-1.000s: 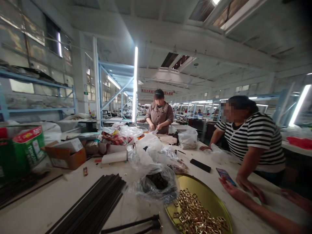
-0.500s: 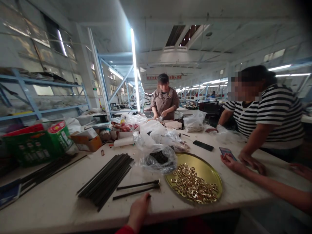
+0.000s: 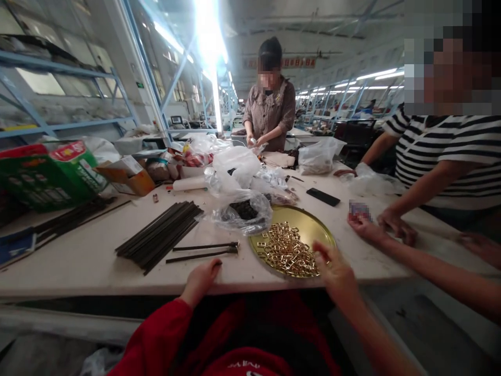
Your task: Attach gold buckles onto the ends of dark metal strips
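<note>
My left hand [image 3: 201,281] rests closed at the table's near edge, a small dark bit showing at its fingertips; what it is I cannot make out. Just beyond lie two dark strips [image 3: 203,254] with gold-coloured metal ends. My right hand [image 3: 334,274] is over the near right rim of a round gold tray [image 3: 313,224], its fingers smeared by motion. Many small gold buckles [image 3: 287,256] are heaped in that tray. To the left is a bundle of dark flat strips [image 3: 158,235]. Behind the tray a clear plastic bag [image 3: 245,211] contains black pieces.
On the right, another person's hand [image 3: 366,230] holds a phone, beside a person in a striped shirt [image 3: 438,156]. A black phone [image 3: 323,197] lies on the table [image 3: 129,284]. Across it stands another person [image 3: 272,109]. Boxes [image 3: 50,177] are at the left.
My right hand has come into view over the tray's edge. The view has tilted down, showing my red clothing. My left hand stays closed near the two strips.
</note>
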`<state>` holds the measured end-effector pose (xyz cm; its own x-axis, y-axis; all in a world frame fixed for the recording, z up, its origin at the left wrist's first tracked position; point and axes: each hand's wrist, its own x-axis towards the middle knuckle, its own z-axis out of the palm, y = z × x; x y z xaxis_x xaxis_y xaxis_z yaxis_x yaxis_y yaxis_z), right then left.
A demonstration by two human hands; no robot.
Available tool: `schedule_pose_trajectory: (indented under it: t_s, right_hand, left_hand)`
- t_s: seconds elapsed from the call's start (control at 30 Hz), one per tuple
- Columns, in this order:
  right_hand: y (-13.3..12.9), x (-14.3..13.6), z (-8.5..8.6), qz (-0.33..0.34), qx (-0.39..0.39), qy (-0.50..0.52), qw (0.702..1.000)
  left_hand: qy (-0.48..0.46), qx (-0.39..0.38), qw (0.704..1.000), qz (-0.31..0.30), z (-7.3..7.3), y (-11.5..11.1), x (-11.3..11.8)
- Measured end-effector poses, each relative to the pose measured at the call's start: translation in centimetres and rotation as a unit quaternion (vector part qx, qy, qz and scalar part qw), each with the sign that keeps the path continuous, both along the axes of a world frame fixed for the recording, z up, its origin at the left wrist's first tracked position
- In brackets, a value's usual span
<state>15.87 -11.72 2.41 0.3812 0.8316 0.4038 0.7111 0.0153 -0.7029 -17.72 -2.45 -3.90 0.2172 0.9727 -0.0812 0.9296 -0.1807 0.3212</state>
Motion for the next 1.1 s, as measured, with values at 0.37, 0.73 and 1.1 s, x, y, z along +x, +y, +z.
schedule_pose_trajectory:
  t_s: [0.37, 0.73, 1.1]
  right_hand:
    - [5.0, 1.6, -6.2, 0.045, -0.011, -0.056, 0.997]
    - [5.6, -1.9, -3.9, 0.090, 0.002, -0.086, 0.992]
    - [4.4, -5.4, -4.0, 0.175, -0.013, -0.086, 0.981]
  left_hand:
    - [-0.005, -0.018, 1.000, -0.007, -1.2, 1.3, -0.5]
    - [-0.017, -0.050, 0.999, -0.004, -2.0, 2.6, -1.4]
    - [-0.030, 0.000, 1.000, -0.010, -2.0, 2.6, -1.4]
